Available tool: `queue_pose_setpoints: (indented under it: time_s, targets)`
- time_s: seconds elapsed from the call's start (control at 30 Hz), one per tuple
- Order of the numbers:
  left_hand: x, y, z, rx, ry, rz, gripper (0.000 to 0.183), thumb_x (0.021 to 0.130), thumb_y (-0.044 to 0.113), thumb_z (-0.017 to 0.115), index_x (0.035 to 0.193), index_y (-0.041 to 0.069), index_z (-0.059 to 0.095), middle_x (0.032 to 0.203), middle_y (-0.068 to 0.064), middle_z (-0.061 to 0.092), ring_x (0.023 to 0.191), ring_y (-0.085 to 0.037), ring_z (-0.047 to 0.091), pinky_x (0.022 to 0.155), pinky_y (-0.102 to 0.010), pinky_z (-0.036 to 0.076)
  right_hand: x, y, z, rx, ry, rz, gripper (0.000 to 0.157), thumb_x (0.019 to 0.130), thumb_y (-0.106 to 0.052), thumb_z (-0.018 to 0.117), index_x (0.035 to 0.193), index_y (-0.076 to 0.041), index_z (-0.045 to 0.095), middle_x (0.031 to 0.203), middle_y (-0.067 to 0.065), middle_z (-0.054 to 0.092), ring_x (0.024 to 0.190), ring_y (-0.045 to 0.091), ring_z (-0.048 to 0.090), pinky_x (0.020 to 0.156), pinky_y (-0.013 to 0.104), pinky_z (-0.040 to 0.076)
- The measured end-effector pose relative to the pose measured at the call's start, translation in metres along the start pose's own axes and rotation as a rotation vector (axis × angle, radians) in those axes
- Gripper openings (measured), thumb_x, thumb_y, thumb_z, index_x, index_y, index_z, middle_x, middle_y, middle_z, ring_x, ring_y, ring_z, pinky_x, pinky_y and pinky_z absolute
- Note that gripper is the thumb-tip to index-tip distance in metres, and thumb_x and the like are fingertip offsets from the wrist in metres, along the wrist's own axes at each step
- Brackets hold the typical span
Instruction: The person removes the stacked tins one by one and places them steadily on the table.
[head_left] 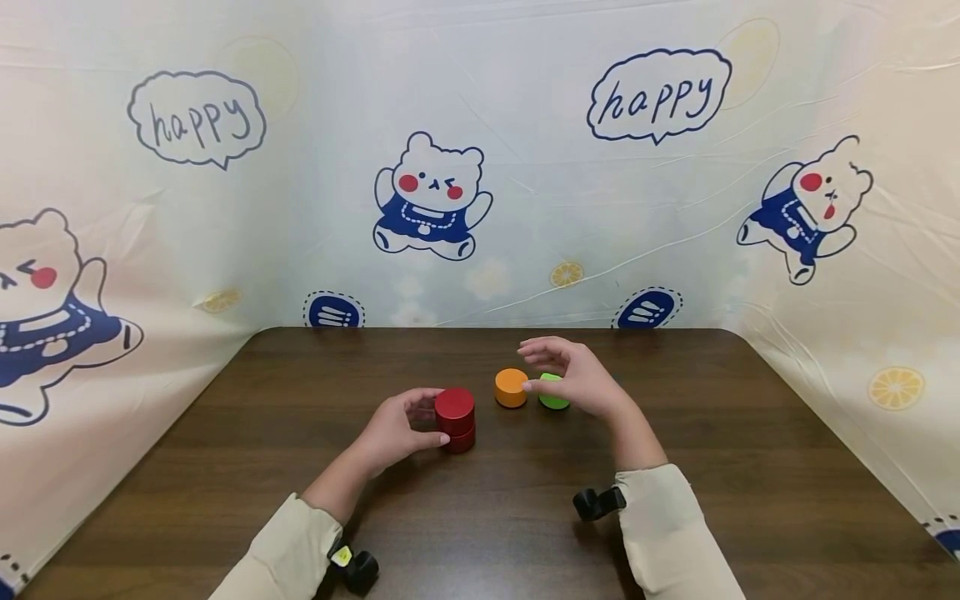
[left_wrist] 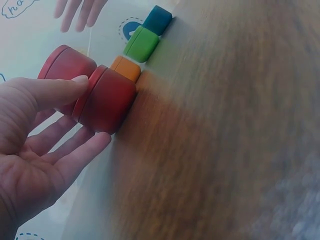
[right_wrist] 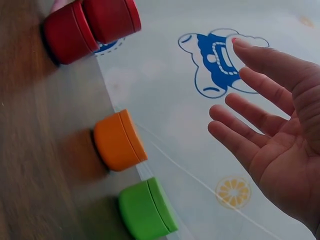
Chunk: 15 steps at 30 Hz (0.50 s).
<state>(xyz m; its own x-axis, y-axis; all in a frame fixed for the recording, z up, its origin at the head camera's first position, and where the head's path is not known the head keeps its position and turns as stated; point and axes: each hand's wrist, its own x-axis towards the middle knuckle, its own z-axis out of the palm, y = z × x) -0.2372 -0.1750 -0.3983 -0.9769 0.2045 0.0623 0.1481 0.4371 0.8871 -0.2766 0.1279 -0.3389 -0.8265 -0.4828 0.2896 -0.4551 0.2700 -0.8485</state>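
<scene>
Two round red lidded tins stand one on the other. The upper red tin (head_left: 454, 410) sits slightly off centre on the lower red tin (left_wrist: 111, 100). My left hand (head_left: 397, 429) curls round the left side of this stack, thumb where the two tins meet and fingers behind. Beyond it to the right are an orange tin (head_left: 512, 390) and a green tin (right_wrist: 146, 210). My right hand (head_left: 573, 379) hovers over them with fingers extended and spread, holding nothing. It partly covers the green tin in the head view.
A blue tin (left_wrist: 158, 20) follows the green one in the row in the left wrist view; the right hand hides it from the head view. The brown wooden table (head_left: 480, 533) ends at a cloth backdrop (head_left: 525, 208) printed with bears. Each wrist carries a black camera (head_left: 598, 503).
</scene>
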Motion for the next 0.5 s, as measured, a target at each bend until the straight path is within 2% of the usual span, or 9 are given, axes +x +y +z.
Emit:
queue_pose_setpoints:
  time_s: [0.23, 0.5]
  targets:
    - [0.001, -0.002, 0.001, -0.003, -0.004, 0.002, 0.061, 0.073, 0.008, 0.085, 0.129, 0.011, 0.06, 0.117, -0.002, 0.066, 0.11, -0.025, 0.061, 0.098, -0.049, 0.047, 0.002, -0.005, 0.014, -0.024, -0.006, -0.019, 0.049, 0.083, -0.009, 0.078, 0.128, -0.005, 0.06, 0.129, 0.013, 0.06, 0.118, 0.033, 0.057, 0.102, 0.05, 0.043]
    - [0.001, -0.002, 0.002, 0.001, 0.001, 0.006, 0.061, 0.074, 0.007, 0.085, 0.129, 0.01, 0.06, 0.117, -0.003, 0.066, 0.11, -0.026, 0.062, 0.098, -0.048, 0.047, 0.007, -0.008, 0.032, -0.063, -0.009, -0.047, 0.048, 0.082, -0.01, 0.079, 0.127, -0.006, 0.061, 0.128, 0.012, 0.06, 0.117, 0.031, 0.058, 0.099, 0.042, 0.048]
